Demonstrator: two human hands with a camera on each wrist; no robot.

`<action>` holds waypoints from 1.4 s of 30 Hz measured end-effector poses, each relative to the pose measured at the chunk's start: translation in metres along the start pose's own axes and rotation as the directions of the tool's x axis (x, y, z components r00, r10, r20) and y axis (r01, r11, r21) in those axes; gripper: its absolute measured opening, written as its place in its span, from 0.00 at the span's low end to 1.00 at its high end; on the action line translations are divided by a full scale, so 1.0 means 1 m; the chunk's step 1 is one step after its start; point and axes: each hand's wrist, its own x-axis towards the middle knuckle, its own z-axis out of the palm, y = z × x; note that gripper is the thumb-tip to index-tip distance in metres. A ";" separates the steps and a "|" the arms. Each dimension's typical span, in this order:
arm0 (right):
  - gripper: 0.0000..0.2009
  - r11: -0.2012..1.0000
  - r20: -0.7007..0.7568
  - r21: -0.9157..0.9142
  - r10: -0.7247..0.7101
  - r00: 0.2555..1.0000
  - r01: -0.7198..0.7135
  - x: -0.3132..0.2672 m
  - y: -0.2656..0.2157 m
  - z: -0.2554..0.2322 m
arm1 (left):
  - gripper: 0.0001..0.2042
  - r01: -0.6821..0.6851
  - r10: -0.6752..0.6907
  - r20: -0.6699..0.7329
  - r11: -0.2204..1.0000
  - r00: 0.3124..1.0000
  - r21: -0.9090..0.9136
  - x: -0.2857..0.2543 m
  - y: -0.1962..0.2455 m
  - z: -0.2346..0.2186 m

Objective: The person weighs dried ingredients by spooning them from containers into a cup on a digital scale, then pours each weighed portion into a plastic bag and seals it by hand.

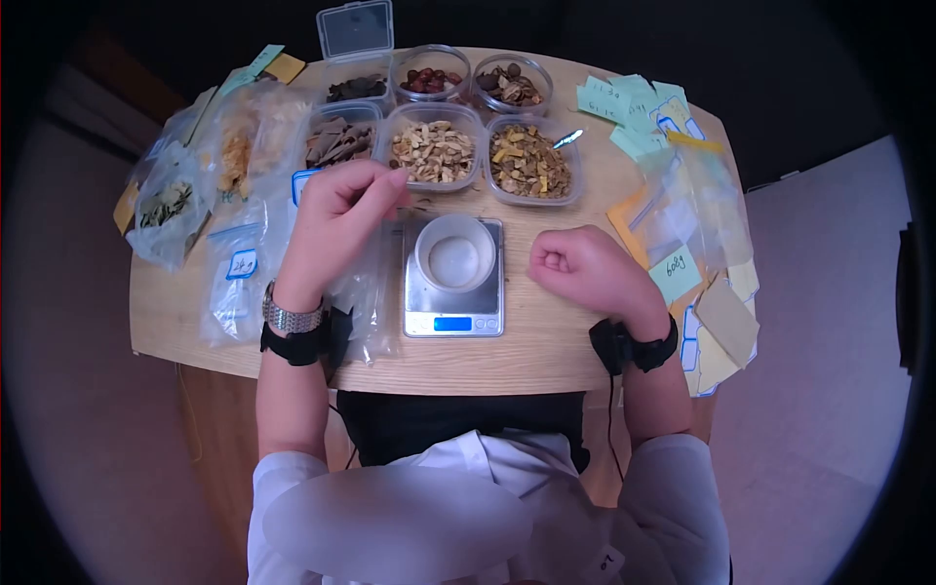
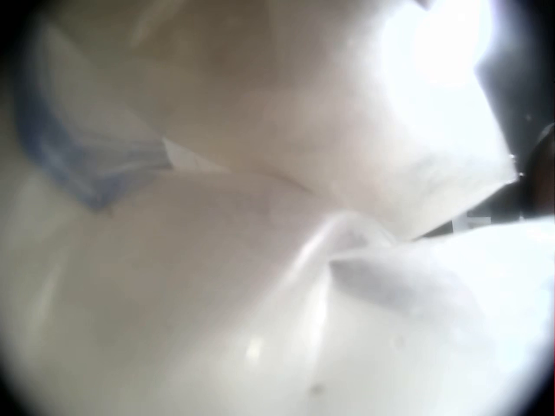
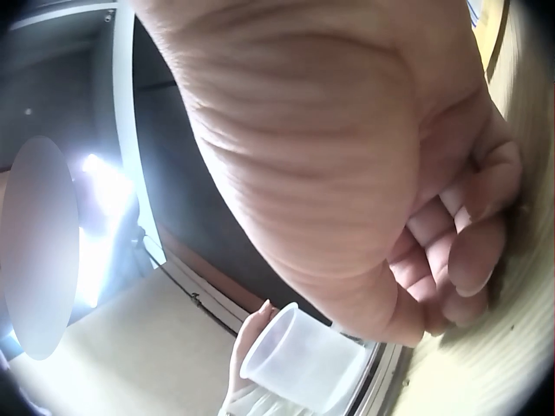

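Note:
My left hand (image 1: pixel 336 219) is bent over the near left rim of a clear tub of pale sliced roots (image 1: pixel 435 154), thumb against the curled fingers. I cannot tell whether it pinches anything. My right hand (image 1: pixel 590 268) rests on the table right of the scale, fingers loosely curled with nothing in them, as the right wrist view also shows (image 3: pixel 451 234). Between the hands, a digital kitchen scale (image 1: pixel 421 302) with a lit blue display carries a white translucent plastic cup (image 1: pixel 455 255). The left wrist view is filled by blurred clear plastic bags (image 2: pixel 191 277).
Tubs of yellow-brown chips (image 1: pixel 529 164), brown bark strips (image 1: pixel 341 139), dark pieces (image 1: pixel 357 88), red dried fruit (image 1: pixel 430 82) and brown dried pieces (image 1: pixel 511 86) stand behind. Plastic bags (image 1: pixel 239 283) lie left; green notes (image 1: pixel 624 102) and zip bags (image 1: pixel 702 205) right.

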 end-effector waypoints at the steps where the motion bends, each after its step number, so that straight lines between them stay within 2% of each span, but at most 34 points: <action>1: 0.07 1.000 -0.007 0.004 -0.009 1.000 0.009 0.000 0.001 0.000 | 0.13 0.004 -0.004 0.003 1.000 1.000 0.003 0.000 -0.001 0.000; 6: 0.08 1.000 -0.013 -0.008 -0.024 1.000 0.024 0.001 0.007 0.002 | 0.12 0.005 -0.005 -0.007 1.000 1.000 -0.011 -0.001 0.000 0.001; 11: 0.10 1.000 0.057 0.016 -0.007 0.998 0.006 -0.001 0.005 -0.002 | 0.12 -0.008 0.008 -0.006 1.000 1.000 0.008 -0.001 -0.003 0.002; 23: 0.12 0.999 -0.019 0.013 0.036 0.999 -0.036 0.000 0.010 -0.001 | 0.12 0.000 0.000 0.000 1.000 1.000 0.001 -0.001 -0.003 0.001; 37: 0.13 0.997 -0.025 0.029 0.071 0.997 -0.071 0.001 0.004 -0.002 | 0.14 -0.019 0.020 -0.026 1.000 0.999 0.010 -0.002 0.001 0.004; 40: 0.13 0.997 -0.016 0.025 0.077 0.997 -0.077 0.001 0.002 -0.003 | 0.13 -0.011 0.011 -0.013 1.000 1.000 0.000 -0.004 0.000 -0.002; 42: 0.13 0.997 -0.012 0.021 0.075 0.997 -0.075 0.000 0.002 -0.003 | 0.14 -0.033 0.022 -0.091 0.992 0.996 -0.123 -0.006 0.003 -0.004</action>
